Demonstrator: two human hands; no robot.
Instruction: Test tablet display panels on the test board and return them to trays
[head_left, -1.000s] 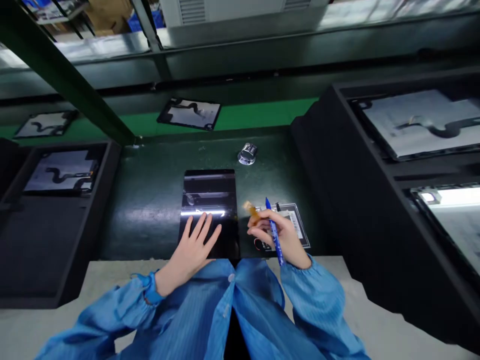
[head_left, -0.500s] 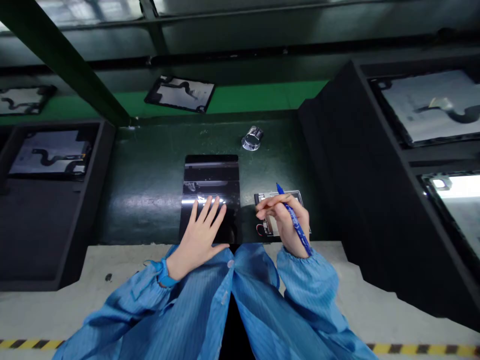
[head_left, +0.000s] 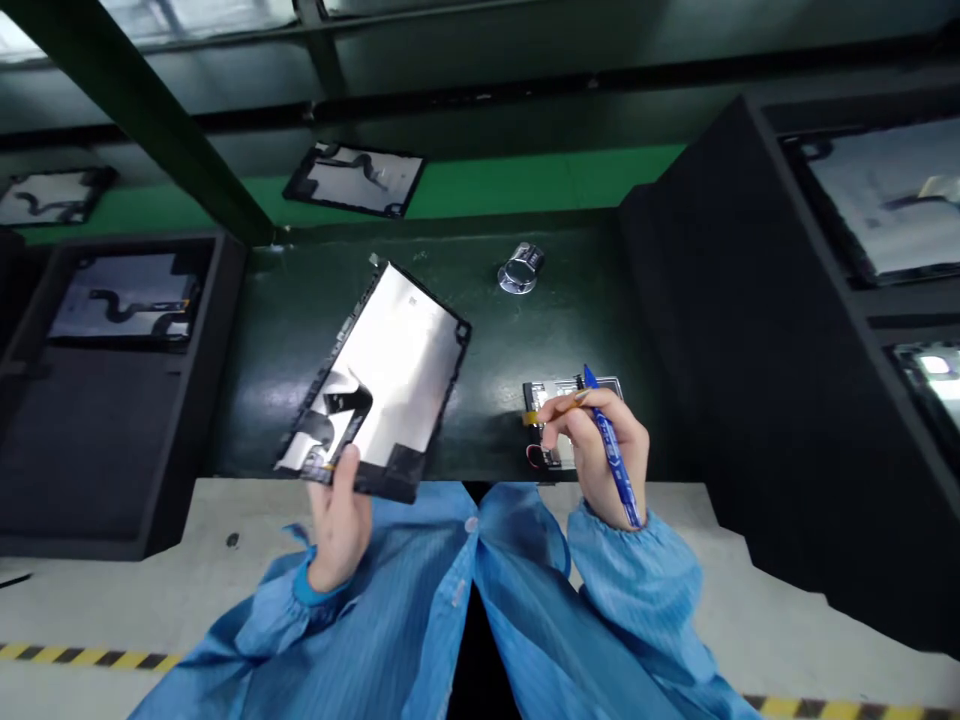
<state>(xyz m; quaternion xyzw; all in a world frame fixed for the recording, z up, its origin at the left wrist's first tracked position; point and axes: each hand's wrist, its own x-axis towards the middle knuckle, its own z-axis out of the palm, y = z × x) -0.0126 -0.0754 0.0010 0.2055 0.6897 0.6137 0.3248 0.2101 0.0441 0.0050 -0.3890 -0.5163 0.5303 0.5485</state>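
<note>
My left hand point(head_left: 341, 525) grips a tablet screen panel point(head_left: 409, 355) by its near edge, thumb on top. The panel is tilted, its silvery back with a dark flex cable facing up. My right hand point(head_left: 600, 450) is closed around a blue pen point(head_left: 613, 455), which slants across the hand with its tip pointing away from me. A thin yellowish item point(head_left: 580, 397) shows at its fingers, too small to make out. Beneath that hand lies a flat electronic assembly point(head_left: 559, 455) with a red wire, partly hidden by the fingers.
A shiny round metal piece point(head_left: 520, 268) lies on the dark green bench point(head_left: 480, 240). Another screen panel point(head_left: 358, 180) rests on the green strip behind. Black trays point(head_left: 97, 430) with panels stand at left, and tall black racks point(head_left: 750, 350) with panels at right.
My left hand lay flat on the glossy black front of a panel; now it holds the panel raised, turned over and angled. My right hand keeps the pen, nearly unmoved.
</note>
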